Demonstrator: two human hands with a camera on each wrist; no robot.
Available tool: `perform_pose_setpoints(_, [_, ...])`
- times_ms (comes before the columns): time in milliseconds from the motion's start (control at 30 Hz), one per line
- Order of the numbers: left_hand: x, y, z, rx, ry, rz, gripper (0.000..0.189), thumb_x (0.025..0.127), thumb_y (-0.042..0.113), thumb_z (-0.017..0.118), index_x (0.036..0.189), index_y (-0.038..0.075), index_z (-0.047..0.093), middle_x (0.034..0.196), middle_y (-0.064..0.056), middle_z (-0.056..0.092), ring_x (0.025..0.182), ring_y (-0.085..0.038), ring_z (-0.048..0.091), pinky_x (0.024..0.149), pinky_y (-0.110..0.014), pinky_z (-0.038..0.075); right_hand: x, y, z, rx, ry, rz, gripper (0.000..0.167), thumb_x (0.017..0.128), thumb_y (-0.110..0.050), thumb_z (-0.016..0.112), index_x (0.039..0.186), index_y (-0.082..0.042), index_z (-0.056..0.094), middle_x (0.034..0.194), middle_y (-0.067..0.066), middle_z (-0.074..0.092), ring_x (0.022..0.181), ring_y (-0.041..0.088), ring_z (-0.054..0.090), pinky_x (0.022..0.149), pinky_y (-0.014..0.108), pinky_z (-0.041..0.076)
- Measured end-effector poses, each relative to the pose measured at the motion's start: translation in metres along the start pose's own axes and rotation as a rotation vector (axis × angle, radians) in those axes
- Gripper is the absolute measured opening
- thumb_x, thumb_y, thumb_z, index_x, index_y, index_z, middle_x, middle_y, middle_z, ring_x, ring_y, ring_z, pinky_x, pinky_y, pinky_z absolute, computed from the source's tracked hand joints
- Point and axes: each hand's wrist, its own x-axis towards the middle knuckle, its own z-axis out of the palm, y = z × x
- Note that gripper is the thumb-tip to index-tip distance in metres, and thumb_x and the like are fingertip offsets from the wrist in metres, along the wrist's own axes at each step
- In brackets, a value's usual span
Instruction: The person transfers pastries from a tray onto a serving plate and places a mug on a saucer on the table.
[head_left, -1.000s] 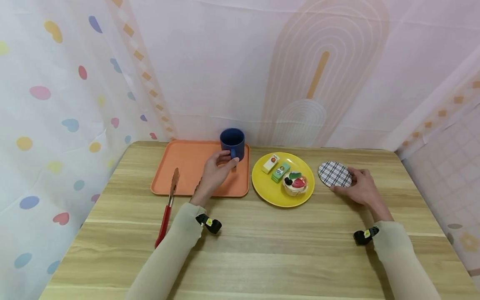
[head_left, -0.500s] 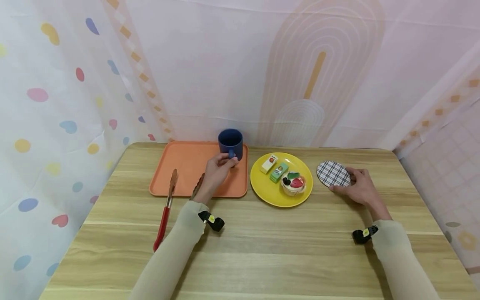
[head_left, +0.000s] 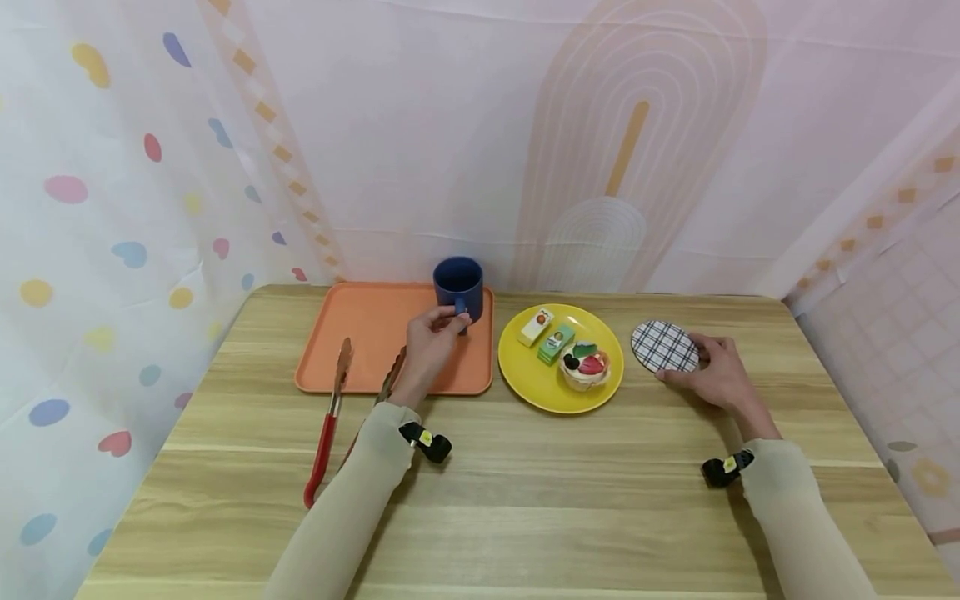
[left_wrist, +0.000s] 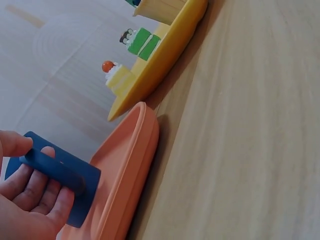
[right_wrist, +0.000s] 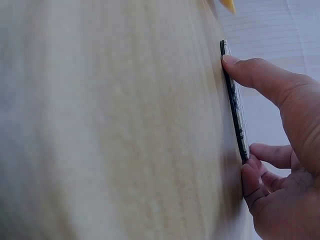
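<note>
My left hand (head_left: 431, 343) grips the handle of a dark blue mug (head_left: 458, 282), thumb on top and fingers curled beneath. The mug stands upright at the right end of an orange tray (head_left: 367, 321); the left wrist view shows its base right at the tray's floor. Over on the right, my right hand (head_left: 718, 372) pinches the near edge of a round plaid coaster (head_left: 664, 346) between thumb and fingers. Seen edge-on in the right wrist view, the coaster (right_wrist: 236, 107) lies close along the wooden tabletop, with a dark underside.
Between my hands is a yellow plate (head_left: 543, 392) bearing a yellow cake slice (head_left: 536, 327), a green cake slice (head_left: 556, 343) and a fruit tart (head_left: 585, 367). Red-handled tongs (head_left: 322, 454) lean across the tray's front rim, partly under my left forearm. A patterned curtain (head_left: 420, 150) hangs behind the table.
The head view has shifted slightly. My left hand has closed further round the mug's handle and its wrist has turned a little, showing more of the tongs. My right hand stays at the coaster.
</note>
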Motion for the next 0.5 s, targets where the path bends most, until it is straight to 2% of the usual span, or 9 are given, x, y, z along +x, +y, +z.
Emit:
perform_pose_setpoints(333, [0.0044, -0.0010, 0.0004, -0.023, -0.121, 0.012, 0.029, 0.101, 0.023, 0.068, 0.121, 0.003, 0.071, 0.116, -0.017, 0.076, 0.108, -0.028, 0.073, 0.088, -0.033, 0.056, -0.0012, -0.0017, 0.0016, 0.004, 0.009, 0.006, 0.106, 0.084, -0.045, 0.083, 0.156, 0.009, 0.027, 0.146, 0.034, 0.029, 0.125, 0.044, 0.043, 0.102, 0.055, 0.041])
perform_pose_setpoints(500, [0.0043, -0.0012, 0.0026, -0.051, -0.134, 0.016, 0.027, 0.103, 0.018, 0.063, 0.122, 0.000, 0.069, 0.120, -0.019, 0.073, 0.112, -0.028, 0.070, 0.097, -0.039, 0.055, -0.0013, -0.0009, 0.0015, 0.004, 0.009, 0.008, 0.107, 0.084, -0.047, 0.083, 0.157, 0.009, 0.026, 0.147, 0.034, 0.028, 0.126, 0.045, 0.043, 0.102, 0.056, 0.041])
